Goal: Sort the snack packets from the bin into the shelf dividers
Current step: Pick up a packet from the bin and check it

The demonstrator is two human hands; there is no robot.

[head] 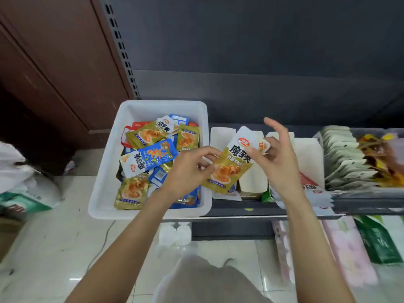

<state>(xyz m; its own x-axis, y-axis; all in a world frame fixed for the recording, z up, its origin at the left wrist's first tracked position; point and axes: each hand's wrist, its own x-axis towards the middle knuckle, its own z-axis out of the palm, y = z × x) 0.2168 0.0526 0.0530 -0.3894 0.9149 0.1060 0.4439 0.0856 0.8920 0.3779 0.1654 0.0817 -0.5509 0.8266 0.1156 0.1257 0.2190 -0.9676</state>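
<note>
1. Dark metal shelf (251, 209) across the right half, backed by a dark panel, with a slotted upright post (122, 49) at its left end.
2. White plastic bin (102, 200) at the shelf's left end, holding a loose heap of gold, blue and red snack packets; one blue packet (148, 157) lying on top, a gold packet (131, 191) flat at the near left corner.
3. White cardboard dividers (220, 136) standing on the shelf just right of the bin, forming narrow slots; some packets already low in the front of those slots.
4. Row of pale packets (343, 158) stacked on edge further right, beside a blurred orange and yellow pile.
5. Held gold packet (227, 169), white at the top, tilted in the air between the bin's right rim and the first dividers, gripped by both hands.
6. Left hand (188, 171) pinching the held packet's lower left edge, fingers curled round it, over the bin's right side.
7. Right hand (277, 158) pinching the packet's upper right corner between thumb and fingertip, other fingers raised and spread loosely above the dividers.
8. Pink and green packages (349, 248) on the level below the shelf, right side.
9. White bags (19, 171) on the tiled floor at far left.
</note>
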